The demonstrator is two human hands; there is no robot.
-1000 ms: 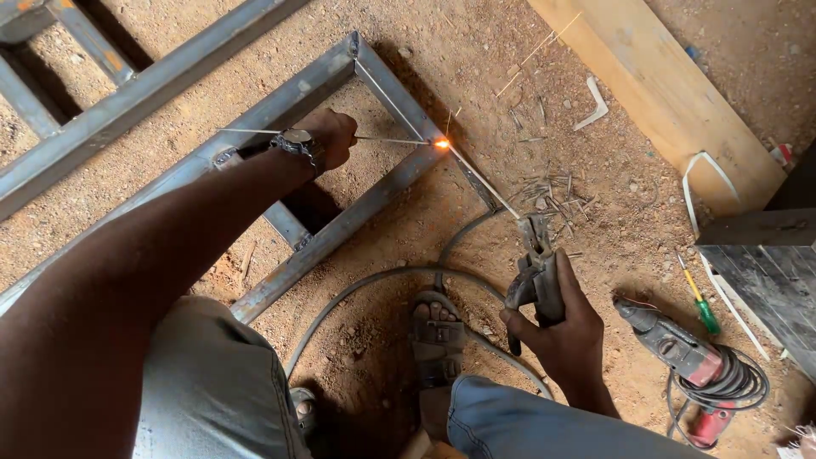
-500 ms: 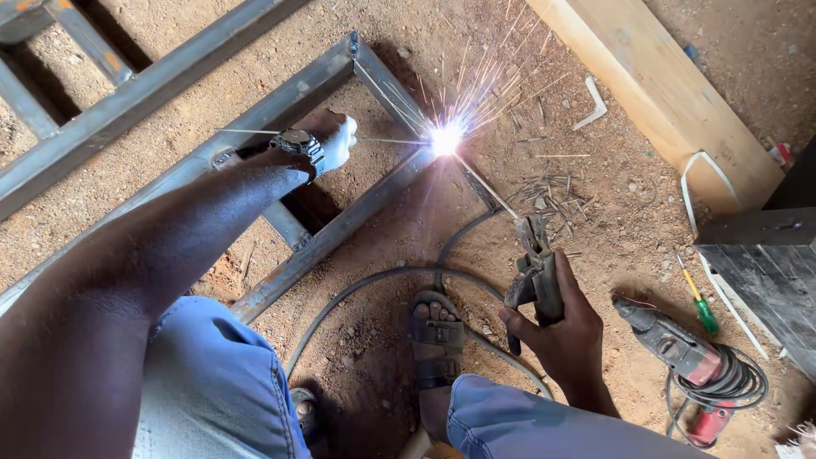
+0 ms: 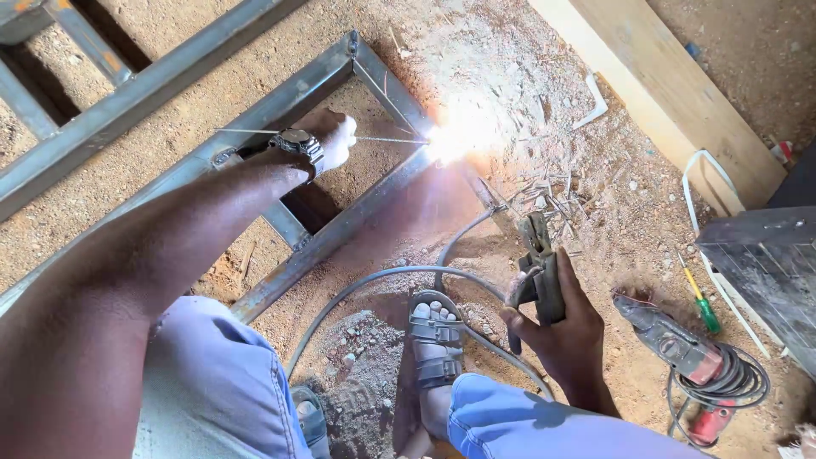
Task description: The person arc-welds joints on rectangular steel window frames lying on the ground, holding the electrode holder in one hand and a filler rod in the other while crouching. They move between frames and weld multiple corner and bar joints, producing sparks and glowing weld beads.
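On dirt floor: steel frame (image 3: 340, 225), arc (image 3: 449, 140) burning at its right corner (weld under way, bead unfinished as far as shown). Right hand (image 3: 565, 327) closed around electrode holder (image 3: 540, 272); left hand (image 3: 336, 136) pinching a thin rod (image 3: 387, 139) over the frame.

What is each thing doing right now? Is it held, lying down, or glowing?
left hand: gripping a thin rod
thin rod: level, tip at the bright arc
bright arc: glowing white on the metal frame
metal frame: lying flat on the dirt
right hand: closed round the electrode holder
electrode holder: held up, welding rod reaching the arc
angle grinder: lying unused, cord coiled
screwdriver: lying on the ground
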